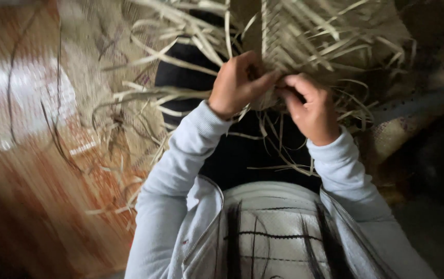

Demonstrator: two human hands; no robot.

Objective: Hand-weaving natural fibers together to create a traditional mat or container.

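A partly woven mat of pale dried leaf strips (304, 31) lies over my lap, its loose ends fanning out on all sides. My left hand (237, 85) pinches strips at the mat's near edge, fingers closed on them. Close beside it, my right hand (309, 106) grips neighbouring strips at the same edge. Both fingertips meet around the weave's border. Grey sleeves cover both arms.
Loose strips (144, 98) trail to the left over a woven floor mat (87, 46). Reddish wooden floor (30, 186) fills the left side. My dark trousers (242, 155) show under the weave. A patterned mat (413, 124) lies at right.
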